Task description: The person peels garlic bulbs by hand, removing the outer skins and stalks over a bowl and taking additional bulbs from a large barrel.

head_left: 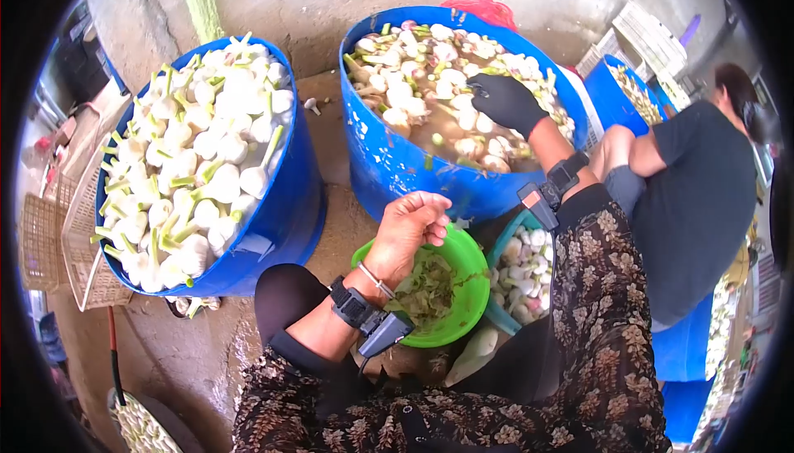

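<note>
Over the green basin point(471, 292), which holds leafy peelings, my bare left hand point(411, 230) hangs with its fingers curled in; anything between them is too small to make out. My right hand point(506, 104), in a black glove, reaches into the blue tub point(389, 155) of water and garlic bulbs point(401, 93). Its fingertips are hidden by the glove's back and lie among the bulbs. At the left a second blue tub point(302, 197) is heaped with clean white garlic point(186, 147). Below my right forearm sits a teal basin point(500, 317) of peeled bulbs.
A person in a dark shirt point(703, 197) sits at the right, near another blue tub point(616, 93). Plastic crates point(83, 238) stand at the far left, and white crates point(649, 35) at the back right. A red net bag point(480, 8) lies behind the middle tub.
</note>
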`<state>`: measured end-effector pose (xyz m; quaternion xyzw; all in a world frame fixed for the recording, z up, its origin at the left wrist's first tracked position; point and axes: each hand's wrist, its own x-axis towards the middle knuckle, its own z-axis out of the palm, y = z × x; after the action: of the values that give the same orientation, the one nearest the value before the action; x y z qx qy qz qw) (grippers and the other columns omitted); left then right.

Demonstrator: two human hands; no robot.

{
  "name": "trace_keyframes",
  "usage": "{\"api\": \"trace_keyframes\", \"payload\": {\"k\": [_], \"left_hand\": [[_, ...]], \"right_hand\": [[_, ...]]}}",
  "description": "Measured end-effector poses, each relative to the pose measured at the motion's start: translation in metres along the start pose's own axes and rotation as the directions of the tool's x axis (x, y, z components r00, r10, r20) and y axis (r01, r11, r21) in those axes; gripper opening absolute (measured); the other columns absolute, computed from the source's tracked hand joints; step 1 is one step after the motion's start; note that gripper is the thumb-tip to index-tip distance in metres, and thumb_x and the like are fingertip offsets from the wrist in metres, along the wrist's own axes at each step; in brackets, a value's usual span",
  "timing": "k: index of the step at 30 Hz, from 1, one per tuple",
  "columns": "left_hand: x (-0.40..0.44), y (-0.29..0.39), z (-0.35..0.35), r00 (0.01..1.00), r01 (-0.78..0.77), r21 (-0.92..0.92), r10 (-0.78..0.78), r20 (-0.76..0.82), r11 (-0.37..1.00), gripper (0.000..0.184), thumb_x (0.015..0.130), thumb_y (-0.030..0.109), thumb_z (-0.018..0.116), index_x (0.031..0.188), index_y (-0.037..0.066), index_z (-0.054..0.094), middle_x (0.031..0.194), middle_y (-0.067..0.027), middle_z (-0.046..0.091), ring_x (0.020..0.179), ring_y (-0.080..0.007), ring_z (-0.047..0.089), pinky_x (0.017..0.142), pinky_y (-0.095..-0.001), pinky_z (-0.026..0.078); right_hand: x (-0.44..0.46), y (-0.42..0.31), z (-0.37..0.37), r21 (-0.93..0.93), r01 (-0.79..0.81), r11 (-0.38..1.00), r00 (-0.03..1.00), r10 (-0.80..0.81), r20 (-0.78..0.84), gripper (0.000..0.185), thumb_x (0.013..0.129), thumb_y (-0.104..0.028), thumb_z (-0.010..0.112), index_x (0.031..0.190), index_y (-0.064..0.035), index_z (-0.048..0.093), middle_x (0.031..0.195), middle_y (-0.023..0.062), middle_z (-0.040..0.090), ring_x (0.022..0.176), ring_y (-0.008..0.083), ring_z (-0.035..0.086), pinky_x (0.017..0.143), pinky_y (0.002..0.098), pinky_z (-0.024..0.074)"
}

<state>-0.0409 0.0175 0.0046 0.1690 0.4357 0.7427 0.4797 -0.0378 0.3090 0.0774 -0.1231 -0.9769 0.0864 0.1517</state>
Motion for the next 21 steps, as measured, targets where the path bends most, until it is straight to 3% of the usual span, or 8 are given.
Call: {"api": "trace_keyframes", "payload": {"k": [4, 6, 10, 12, 16, 18, 20, 21], "left_hand": [[0.011, 0.009, -0.011, 0.993, -0.101, 0.000, 0.101, -0.066, 0.995, 0.011, 0.090, 0.010, 0.057, 0.094, 0.002, 0.063, 0.075, -0.0020, 0.062, 0.063, -0.0102, 0.057, 0.061, -0.0252, 0.049], [0.013, 0.012, -0.012, 0.990, -0.127, -0.009, 0.126, -0.068, 0.992, 0.010, 0.090, 0.010, 0.057, 0.093, 0.002, 0.063, 0.074, -0.0017, 0.061, 0.063, -0.0097, 0.057, 0.060, -0.0246, 0.048], [0.019, 0.018, -0.018, 0.985, -0.150, -0.036, 0.147, -0.090, 0.988, 0.009, 0.089, 0.009, 0.057, 0.092, 0.002, 0.062, 0.074, -0.0018, 0.061, 0.063, -0.0098, 0.057, 0.060, -0.0245, 0.048], [0.020, 0.021, -0.021, 0.982, -0.170, -0.048, 0.164, -0.097, 0.984, 0.009, 0.089, 0.009, 0.056, 0.091, 0.002, 0.062, 0.074, -0.0019, 0.061, 0.063, -0.0100, 0.057, 0.060, -0.0247, 0.048], [0.014, 0.027, -0.023, 0.973, -0.191, -0.105, 0.174, -0.153, 0.976, 0.011, 0.091, 0.011, 0.056, 0.098, 0.004, 0.060, 0.075, -0.0028, 0.060, 0.064, -0.0114, 0.057, 0.060, -0.0262, 0.048], [0.008, 0.029, -0.021, 0.961, -0.252, -0.016, 0.248, -0.125, 0.968, 0.027, 0.093, 0.017, 0.057, 0.117, 0.006, 0.050, 0.087, -0.0051, 0.060, 0.069, -0.0125, 0.057, 0.062, -0.0274, 0.049], [0.004, 0.033, -0.014, 0.961, -0.263, -0.046, 0.258, -0.103, 0.964, 0.037, 0.093, 0.021, 0.058, 0.124, 0.007, 0.044, 0.094, -0.0065, 0.060, 0.072, -0.0134, 0.058, 0.063, -0.0289, 0.050], [0.001, 0.034, -0.010, 0.970, -0.238, -0.105, 0.231, -0.075, 0.966, 0.038, 0.093, 0.022, 0.058, 0.125, 0.007, 0.043, 0.096, -0.0064, 0.059, 0.073, -0.0136, 0.058, 0.063, -0.0294, 0.050]], "right_hand": [[0.066, -0.045, 0.014, -0.082, 0.172, 0.982, 0.970, -0.155, 0.185, 0.037, 0.079, -0.037, 0.054, 0.105, -0.0146, 0.067, 0.103, 0.0157, 0.066, 0.096, 0.0342, 0.062, 0.085, 0.0433, 0.0488], [0.110, -0.033, 0.057, -0.138, 0.254, 0.957, 0.936, -0.207, 0.285, 0.048, 0.078, -0.046, 0.055, 0.103, -0.0079, 0.068, 0.106, 0.0180, 0.066, 0.098, 0.0347, 0.062, 0.086, 0.0424, 0.0485], [0.115, -0.083, 0.074, -0.293, -0.059, 0.954, 0.903, 0.176, 0.392, 0.063, 0.071, -0.056, 0.059, 0.106, -0.0046, 0.068, 0.109, 0.0195, 0.065, 0.101, 0.0329, 0.063, 0.091, 0.0400, 0.0476], [0.119, -0.072, 0.079, -0.197, -0.115, 0.974, 0.887, 0.190, 0.420, 0.065, 0.069, -0.057, 0.061, 0.106, -0.0041, 0.068, 0.110, 0.0190, 0.065, 0.099, 0.0339, 0.063, 0.089, 0.0403, 0.0481], [0.100, -0.040, 0.071, 0.231, -0.065, 0.971, 0.985, 0.025, 0.171, 0.065, 0.067, -0.048, 0.072, 0.110, 0.0009, 0.064, 0.106, 0.0230, 0.065, 0.097, 0.0333, 0.063, 0.087, 0.0374, 0.0486], [0.079, -0.040, 0.046, 0.411, -0.052, 0.910, 0.999, 0.040, 0.038, 0.061, 0.070, -0.036, 0.076, 0.114, 0.0016, 0.059, 0.108, 0.0207, 0.064, 0.097, 0.0291, 0.063, 0.083, 0.0364, 0.0489], [0.038, -0.067, 0.004, 0.314, 0.047, 0.948, 0.998, -0.032, -0.053, 0.053, 0.074, -0.026, 0.076, 0.115, 0.0010, 0.058, 0.105, 0.0143, 0.065, 0.095, 0.0205, 0.062, 0.083, 0.0325, 0.0486], [0.010, -0.085, -0.011, 0.276, 0.102, 0.956, 0.992, -0.075, -0.104, 0.051, 0.074, -0.027, 0.076, 0.114, -0.0012, 0.058, 0.104, 0.0140, 0.064, 0.094, 0.0216, 0.063, 0.082, 0.0334, 0.0487]]}}
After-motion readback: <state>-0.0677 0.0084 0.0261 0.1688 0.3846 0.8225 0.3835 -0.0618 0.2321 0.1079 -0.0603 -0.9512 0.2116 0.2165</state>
